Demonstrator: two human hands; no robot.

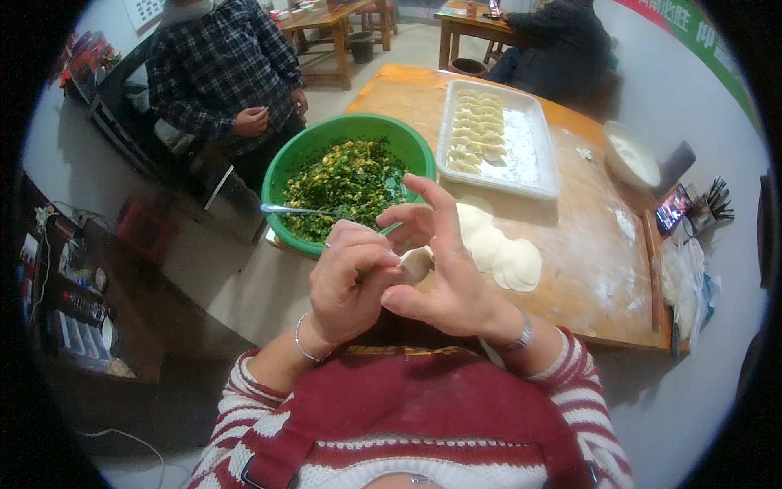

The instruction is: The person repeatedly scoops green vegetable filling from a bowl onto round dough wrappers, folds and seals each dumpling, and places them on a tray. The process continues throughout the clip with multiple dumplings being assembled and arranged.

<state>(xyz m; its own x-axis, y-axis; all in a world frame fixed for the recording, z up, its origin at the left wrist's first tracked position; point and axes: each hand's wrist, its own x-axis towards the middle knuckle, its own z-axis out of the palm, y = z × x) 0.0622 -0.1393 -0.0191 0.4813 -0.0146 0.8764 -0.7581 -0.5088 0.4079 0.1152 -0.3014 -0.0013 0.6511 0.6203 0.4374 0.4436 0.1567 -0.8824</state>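
My left hand (351,278) pinches the edge of a partly folded dumpling (416,264) between thumb and fingers. My right hand (455,269) is held around its other side, thumb and fingers spread apart; whether a finger touches the dough is hard to tell. Beyond my hands stands a green basin (273,177) of chopped greens and yellow bits (342,183), with a metal utensil (287,209) resting over its rim. Round dough wrappers (516,266) lie overlapped on the board beside my right hand. Farther back, a white tray (528,147) dusted with flour holds rows of dumplings (479,125).
A floured wooden work table (586,257) carries a bowl of flour (632,156) at the right. Along that edge are a propped phone (673,209) and plastic bags (681,275). One person (220,79) stands beyond the basin; another (556,55) sits behind the tray.
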